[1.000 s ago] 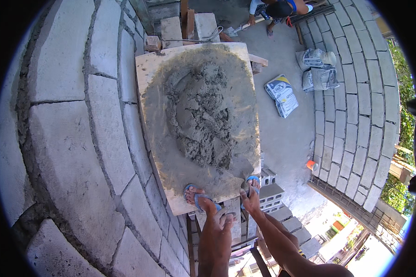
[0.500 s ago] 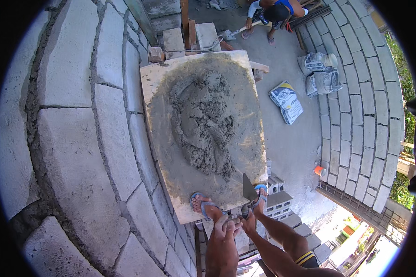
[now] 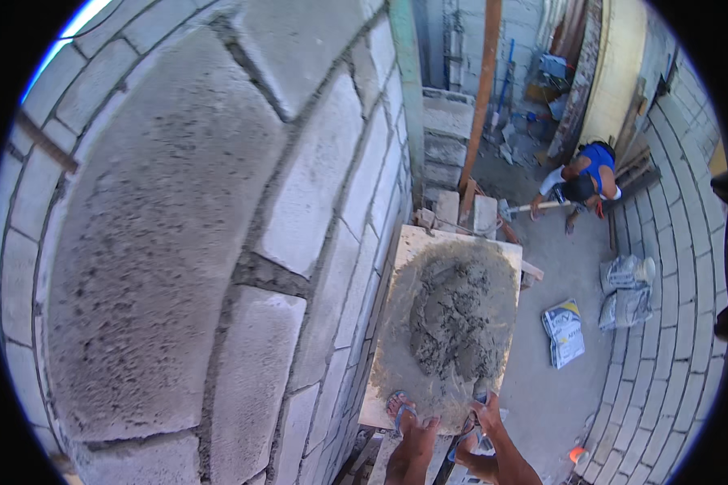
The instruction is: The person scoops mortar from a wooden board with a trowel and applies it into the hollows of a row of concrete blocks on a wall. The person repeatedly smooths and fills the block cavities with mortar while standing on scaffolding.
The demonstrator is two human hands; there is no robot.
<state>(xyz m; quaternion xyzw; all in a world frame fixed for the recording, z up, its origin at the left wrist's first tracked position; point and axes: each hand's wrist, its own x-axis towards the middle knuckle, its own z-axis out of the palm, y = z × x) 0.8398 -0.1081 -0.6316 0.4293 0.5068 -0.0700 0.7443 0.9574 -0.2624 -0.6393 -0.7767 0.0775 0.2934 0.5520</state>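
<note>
My left hand (image 3: 422,435) hangs at the near edge of a mortar board (image 3: 380,380), its fingers curled inward with nothing visible in them. At the board's near right corner, my right hand (image 3: 488,415) is closed on a trowel, mostly hidden by the hand. A heap of wet grey mortar (image 3: 453,315) covers the middle of the board, lumpy on top. My left foot (image 3: 399,406), in a blue-grey flip-flop, rests on its near left corner.
A tall block wall (image 3: 162,242) with mortar joints runs along my left. Beyond the board, a person (image 3: 594,174) in blue bends over a shovel (image 3: 534,208). Bags (image 3: 564,333) lie on the floor below, near the right-hand block wall (image 3: 647,356) and an orange container (image 3: 577,454).
My view has swung left and up, bringing in more of the left wall and the far corner. The board looks smaller and lower right. The trowel blade, plain before, barely shows now.
</note>
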